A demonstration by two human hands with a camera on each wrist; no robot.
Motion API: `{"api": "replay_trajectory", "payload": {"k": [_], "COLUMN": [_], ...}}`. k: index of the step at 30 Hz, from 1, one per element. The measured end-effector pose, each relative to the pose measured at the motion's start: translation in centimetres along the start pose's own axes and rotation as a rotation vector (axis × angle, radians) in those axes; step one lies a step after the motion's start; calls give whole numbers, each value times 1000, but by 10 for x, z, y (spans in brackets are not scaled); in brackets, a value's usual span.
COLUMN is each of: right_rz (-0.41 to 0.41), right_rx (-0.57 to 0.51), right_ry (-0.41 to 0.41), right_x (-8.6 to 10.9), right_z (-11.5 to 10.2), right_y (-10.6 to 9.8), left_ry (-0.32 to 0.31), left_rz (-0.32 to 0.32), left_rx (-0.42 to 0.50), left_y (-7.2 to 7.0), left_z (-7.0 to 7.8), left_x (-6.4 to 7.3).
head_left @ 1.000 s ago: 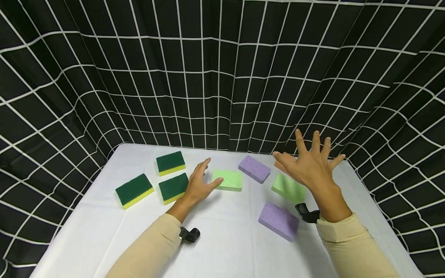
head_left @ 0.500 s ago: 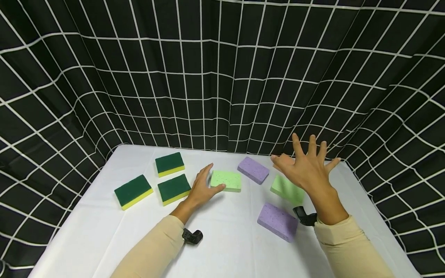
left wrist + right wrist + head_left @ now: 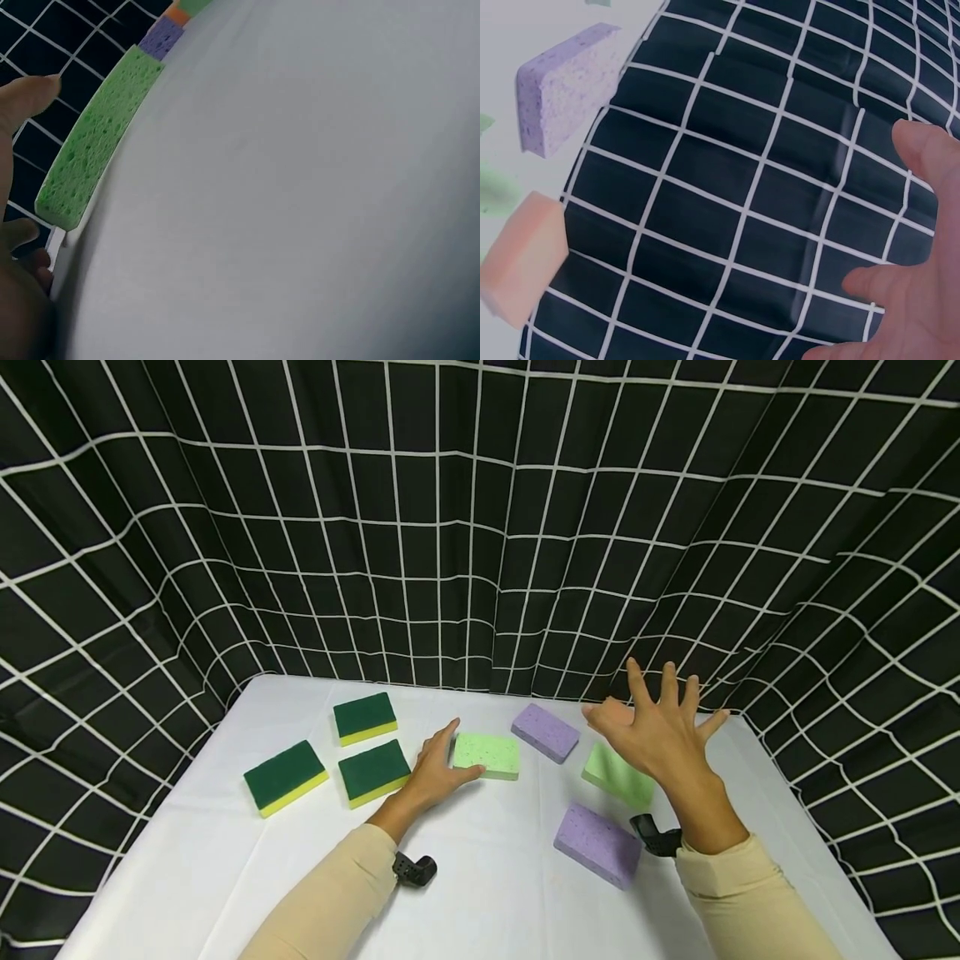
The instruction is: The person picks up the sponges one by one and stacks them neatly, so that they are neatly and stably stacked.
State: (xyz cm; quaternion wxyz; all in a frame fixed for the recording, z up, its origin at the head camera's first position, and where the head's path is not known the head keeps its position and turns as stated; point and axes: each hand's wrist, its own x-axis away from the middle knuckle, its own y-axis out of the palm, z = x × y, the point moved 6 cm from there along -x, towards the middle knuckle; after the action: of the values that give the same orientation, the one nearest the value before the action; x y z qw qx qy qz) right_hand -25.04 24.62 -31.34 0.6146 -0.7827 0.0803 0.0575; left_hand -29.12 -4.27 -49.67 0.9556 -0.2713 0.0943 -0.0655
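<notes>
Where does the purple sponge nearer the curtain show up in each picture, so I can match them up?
Head: the farther purple sponge sits below the middle, slightly right.
Left wrist: near the top left, just past the upper end of the big-looking light green sponge.
Right wrist: upper left.
Shared landmark: the orange sponge near it, partly hidden behind the right hand in the head view.

Through my feed, the light-green sponge (image 3: 491,752) in the middle and the far purple sponge (image 3: 545,732) look matt and pitted, while the scouring sponges (image 3: 285,774) on the left pair rough-looking green tops with yellow foam. I see smooth, dull fabric in the white tablecloth (image 3: 480,902) and creased cloth in the far gridded curtain (image 3: 450,552).
</notes>
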Motion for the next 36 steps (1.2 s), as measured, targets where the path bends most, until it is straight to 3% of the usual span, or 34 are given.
{"api": "replay_trajectory", "payload": {"k": [4, 11, 20, 27, 31, 36], "right_rz": [0, -1, -3, 19, 80, 283], "right_rx": [-6, -12, -5, -8, -52, -256], "right_ry": [-5, -7, -18, -38, -82, -240], "right_x": [1, 2, 6, 11, 15, 25], "right_z": [-1, -2, -2, -3, -6, -10], "right_y": [2, 4, 1, -8, -16, -32], "left_ry": [-49, -77, -68, -74, -70, -99], "left_rz": [-55, -108, -95, -77, -70, -71], "left_rx": [7, 34, -34, -35, -32, -19], "left_y": [0, -1, -3, -5, -5, -4], "left_z": [-3, -4, -2, -1, -1, -3], "left_x": [-4, -7, -7, -6, -6, -5]}}
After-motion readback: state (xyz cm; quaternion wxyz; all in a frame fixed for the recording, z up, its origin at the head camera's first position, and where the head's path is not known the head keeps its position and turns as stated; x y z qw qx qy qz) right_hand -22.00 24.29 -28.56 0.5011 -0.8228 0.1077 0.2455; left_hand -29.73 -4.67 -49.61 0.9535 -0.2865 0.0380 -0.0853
